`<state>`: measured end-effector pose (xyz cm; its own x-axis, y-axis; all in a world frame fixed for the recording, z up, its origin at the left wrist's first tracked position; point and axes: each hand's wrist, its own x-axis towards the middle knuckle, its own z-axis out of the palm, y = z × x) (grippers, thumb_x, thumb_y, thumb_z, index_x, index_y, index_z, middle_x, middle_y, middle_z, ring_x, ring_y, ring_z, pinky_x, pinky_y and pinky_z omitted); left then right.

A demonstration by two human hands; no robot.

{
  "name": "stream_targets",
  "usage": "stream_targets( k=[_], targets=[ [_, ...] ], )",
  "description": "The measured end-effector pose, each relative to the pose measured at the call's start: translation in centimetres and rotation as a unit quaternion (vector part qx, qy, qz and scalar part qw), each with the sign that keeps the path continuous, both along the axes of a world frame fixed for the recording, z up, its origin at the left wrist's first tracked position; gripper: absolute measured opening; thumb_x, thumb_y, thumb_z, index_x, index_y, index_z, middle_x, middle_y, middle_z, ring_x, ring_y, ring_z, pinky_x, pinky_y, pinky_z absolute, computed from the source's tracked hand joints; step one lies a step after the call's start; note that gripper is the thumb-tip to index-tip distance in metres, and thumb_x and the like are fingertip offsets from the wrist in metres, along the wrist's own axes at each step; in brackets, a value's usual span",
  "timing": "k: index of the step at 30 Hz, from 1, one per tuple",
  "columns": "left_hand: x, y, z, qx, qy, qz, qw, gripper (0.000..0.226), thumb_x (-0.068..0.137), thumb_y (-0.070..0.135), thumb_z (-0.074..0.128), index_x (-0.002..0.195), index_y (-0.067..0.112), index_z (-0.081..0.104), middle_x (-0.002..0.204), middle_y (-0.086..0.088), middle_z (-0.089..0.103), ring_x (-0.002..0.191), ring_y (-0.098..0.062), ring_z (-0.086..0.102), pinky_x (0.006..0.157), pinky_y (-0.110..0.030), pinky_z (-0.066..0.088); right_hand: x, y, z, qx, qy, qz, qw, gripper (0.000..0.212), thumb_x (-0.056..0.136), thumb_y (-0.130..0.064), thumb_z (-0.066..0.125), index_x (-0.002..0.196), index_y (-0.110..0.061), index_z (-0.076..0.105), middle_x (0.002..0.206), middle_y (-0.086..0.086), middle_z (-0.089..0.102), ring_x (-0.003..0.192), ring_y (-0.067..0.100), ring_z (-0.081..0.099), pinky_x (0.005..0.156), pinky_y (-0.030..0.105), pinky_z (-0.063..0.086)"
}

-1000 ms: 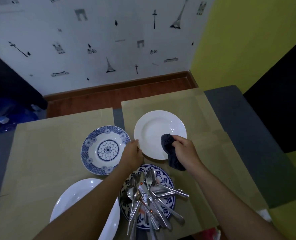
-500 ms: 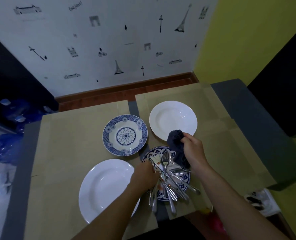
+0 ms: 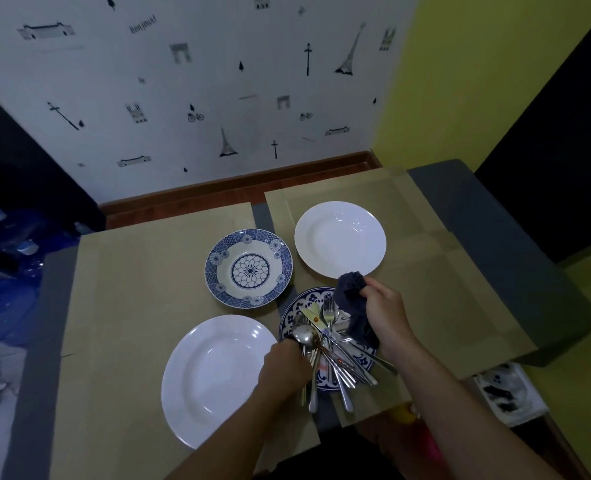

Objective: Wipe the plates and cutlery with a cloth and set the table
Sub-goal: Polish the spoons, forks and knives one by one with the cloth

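1. Paper-covered table (image 3: pixel 141 306); patterned plate (image 3: pixel 288 317) mostly hidden under the cutlery pile (image 3: pixel 335 355).
2. Left hand (image 3: pixel 283 370) at that plate's near-left rim, fingers curled round a spoon (image 3: pixel 304 336); can't tell if it grips more handles.
3. Right hand (image 3: pixel 387 313) over the plate's far-right rim, clenched on the dark cloth (image 3: pixel 354 306).
4. Since half a second ago, the left hand has closed on the spoon; the cloth hand is unchanged.
5. Far white plate (image 3: pixel 340 239) sits beyond the patterned plate, flower plate (image 3: pixel 249 268) far-left, near white plate (image 3: pixel 214 379) left.

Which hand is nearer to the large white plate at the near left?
Left. The left hand is at the right rim of the large white plate, gripping steel cutlery; the right hand, holding a dark cloth, is farther right, past the cutlery.
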<state>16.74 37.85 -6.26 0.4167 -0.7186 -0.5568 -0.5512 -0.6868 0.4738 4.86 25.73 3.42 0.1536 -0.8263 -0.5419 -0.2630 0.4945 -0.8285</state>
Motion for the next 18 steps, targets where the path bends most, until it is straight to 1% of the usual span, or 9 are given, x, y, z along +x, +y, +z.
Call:
stream_targets(
  k=[3, 5, 7, 9, 10, 13, 15, 18],
  targets=[
    [0.14, 0.01, 0.13, -0.009, 0.005, -0.005, 1.000, 0.011, 0.093, 0.021, 0.057, 0.093, 0.013, 0.064, 0.075, 0.004, 0.056, 0.070, -0.013, 0.057, 0.061, -0.020, 0.043, -0.03, 0.29, 0.01, 0.002, 0.004, -0.007, 1.000, 0.041, 0.102, -0.006, 0.047, 0.083, -0.032, 0.072, 0.100, 0.009, 0.075, 0.100, 0.031, 0.071, 0.091, 0.047, 0.057],
    [0.42, 0.01, 0.10, -0.007, 0.008, -0.022, 1.000, 0.013, 0.094, 0.021, 0.057, 0.099, 0.012, 0.065, 0.074, 0.005, 0.055, 0.067, -0.009, 0.055, 0.057, -0.018, 0.041, 0.00, 0.46, -0.12, 0.006, 0.007, -0.008, 1.000, 0.040, 0.102, -0.006, 0.048, 0.084, -0.031, 0.073, 0.101, 0.010, 0.076, 0.099, 0.032, 0.071, 0.083, 0.043, 0.057],
    [0.67, 0.06, 0.19, 0.004, -0.006, -0.033, 0.999, 0.014, 0.094, 0.017, 0.057, 0.103, 0.009, 0.065, 0.071, 0.005, 0.051, 0.064, -0.008, 0.052, 0.056, -0.018, 0.040, 0.07, 0.68, -0.16, 0.009, 0.010, -0.003, 1.000, 0.040, 0.102, -0.006, 0.047, 0.085, -0.033, 0.071, 0.102, 0.008, 0.075, 0.094, 0.027, 0.069, 0.078, 0.037, 0.055],
    [0.72, 0.17, 0.24, 0.010, -0.021, -0.028, 0.999, 0.013, 0.093, 0.016, 0.057, 0.098, 0.008, 0.066, 0.069, 0.003, 0.051, 0.066, -0.012, 0.055, 0.059, -0.020, 0.043, 0.21, 0.86, -0.15, 0.012, 0.013, 0.005, 1.000, 0.040, 0.103, -0.007, 0.046, 0.086, -0.035, 0.071, 0.103, 0.006, 0.074, 0.094, 0.023, 0.068, 0.075, 0.034, 0.053],
    [0.64, 0.23, 0.26, 0.010, -0.033, -0.030, 0.999, 0.012, 0.093, 0.017, 0.057, 0.095, 0.009, 0.066, 0.070, 0.001, 0.053, 0.069, -0.015, 0.058, 0.062, -0.022, 0.046, 0.28, 0.88, -0.16, 0.013, 0.014, 0.008, 1.000, 0.040, 0.103, -0.008, 0.046, 0.087, -0.035, 0.071, 0.104, 0.006, 0.074, 0.095, 0.023, 0.068, 0.075, 0.034, 0.053],
    [0.31, 0.15, 0.38, 0.006, -0.051, -0.033, 0.998, 0.012, 0.093, 0.018, 0.059, 0.095, 0.012, 0.068, 0.087, -0.006, 0.067, 0.077, -0.020, 0.066, 0.073, -0.030, 0.058, 0.47, 0.87, 0.04, 0.013, 0.015, 0.007, 1.000, 0.039, 0.102, -0.007, 0.047, 0.087, -0.033, 0.073, 0.103, 0.007, 0.076, 0.100, 0.027, 0.069, 0.081, 0.036, 0.053],
    [0.11, -0.05, 0.50, -0.003, -0.046, -0.021, 0.999, 0.011, 0.091, 0.018, 0.061, 0.097, 0.013, 0.069, 0.090, -0.006, 0.068, 0.080, -0.022, 0.068, 0.076, -0.033, 0.060, 0.45, 0.76, 0.24, 0.011, 0.016, 0.002, 1.000, 0.040, 0.101, -0.007, 0.047, 0.085, -0.031, 0.074, 0.100, 0.007, 0.076, 0.102, 0.029, 0.070, 0.083, 0.038, 0.054],
    [-0.10, -0.69, 0.65, -0.035, -0.015, 0.016, 0.999, 0.010, 0.089, 0.023, 0.064, 0.098, 0.019, 0.066, 0.089, 0.000, 0.067, 0.081, -0.019, 0.068, 0.076, -0.032, 0.059, 0.07, 0.50, 0.58, 0.008, 0.018, -0.006, 1.000, 0.042, 0.102, -0.007, 0.046, 0.082, -0.033, 0.073, 0.096, 0.006, 0.076, 0.102, 0.032, 0.070, 0.086, 0.043, 0.056]
  ],
)
